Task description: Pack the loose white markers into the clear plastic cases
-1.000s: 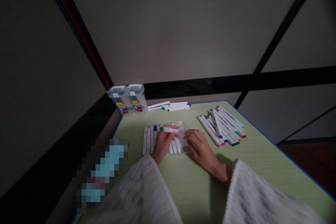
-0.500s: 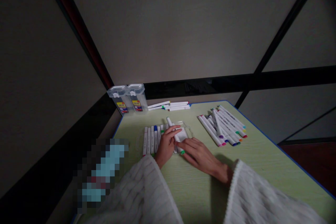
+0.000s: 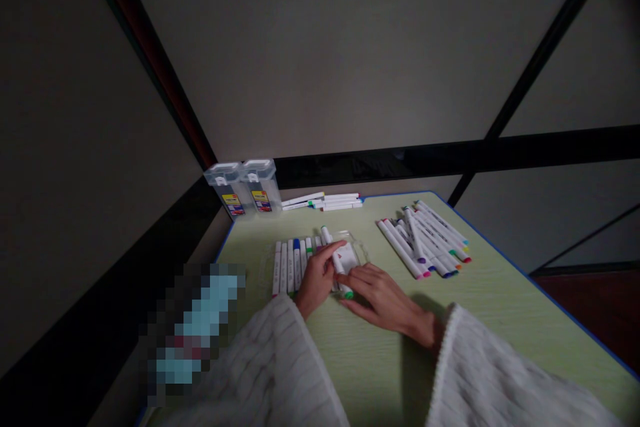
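A white marker with green caps (image 3: 334,256) lies lengthwise at the right end of a row of white markers (image 3: 291,264) on the green table (image 3: 480,307). My left hand (image 3: 319,275) pinches that marker near its middle, fingers closed on it. My right hand (image 3: 383,295) touches the marker's near green tip with its fingertips, fingers stretched and low over the table. A clear plastic tray (image 3: 354,252) lies under and just right of the marker.
A heap of white markers with coloured caps (image 3: 424,241) lies at the right. A few more markers (image 3: 325,201) lie at the far edge, beside two clear lidded boxes (image 3: 245,188). Dark frame bars cross the wall behind.
The green-capped marker was crosswise in my left hand, then turned lengthwise and came down into the row. My right hand slid left to its near tip.
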Tool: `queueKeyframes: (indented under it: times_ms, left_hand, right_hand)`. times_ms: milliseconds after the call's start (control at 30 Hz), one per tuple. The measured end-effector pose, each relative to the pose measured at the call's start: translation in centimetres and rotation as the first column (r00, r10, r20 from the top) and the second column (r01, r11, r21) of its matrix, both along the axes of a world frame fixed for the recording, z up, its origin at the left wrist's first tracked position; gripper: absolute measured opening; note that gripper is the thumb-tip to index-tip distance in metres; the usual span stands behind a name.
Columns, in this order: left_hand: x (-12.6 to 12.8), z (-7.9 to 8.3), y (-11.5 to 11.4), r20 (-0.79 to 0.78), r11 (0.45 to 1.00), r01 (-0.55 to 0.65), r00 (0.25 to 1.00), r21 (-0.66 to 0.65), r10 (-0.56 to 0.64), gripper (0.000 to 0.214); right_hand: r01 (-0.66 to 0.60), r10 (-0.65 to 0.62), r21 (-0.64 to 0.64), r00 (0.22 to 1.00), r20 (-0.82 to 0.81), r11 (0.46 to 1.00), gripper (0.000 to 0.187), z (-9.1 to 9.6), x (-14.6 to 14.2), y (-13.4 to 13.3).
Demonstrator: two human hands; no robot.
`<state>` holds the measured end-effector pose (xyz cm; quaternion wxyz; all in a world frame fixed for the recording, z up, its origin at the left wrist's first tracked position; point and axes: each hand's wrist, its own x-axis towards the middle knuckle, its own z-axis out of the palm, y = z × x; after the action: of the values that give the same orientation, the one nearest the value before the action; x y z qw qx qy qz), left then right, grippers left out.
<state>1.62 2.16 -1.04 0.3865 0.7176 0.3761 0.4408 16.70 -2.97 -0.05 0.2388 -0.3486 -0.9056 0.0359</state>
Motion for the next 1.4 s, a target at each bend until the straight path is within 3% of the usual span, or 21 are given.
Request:
queueKeyframes:
  times_ms: [400,700,1133,1400]
  left_hand:
    - [-0.1,0.0,0.1,0.005,1.0,-0.007,1.0,0.014,0.007,0.047]
    - [-0.1,-0.8,0.6,0.047,0.999,-0.031,0.998,0.031,0.029,0.039]
    - [-0.1,-0.3,0.5,0.033,0.999,-0.043,0.999,0.009,0.043,0.03]
    - [-0.2,-0.4,0.5,0.023,0.999,-0.033,0.999,-0.005,0.033,0.026]
  right_hand:
    - [0.022,-0.022,0.02,1.0,0.015,1.0,0.027,0.2,0.1,-0.1]
    - [0.257,-0.257,-0.006,0.963,-0.079,0.966,0.026,-0.1,0.5,0.3]
    - [0.604,-0.603,0.002,0.796,0.057,0.797,0.026,0.2,3.0,1.5]
    - [0.722,-0.706,-0.037,0.684,0.184,0.691,0.022,0.6,4.4,1.6]
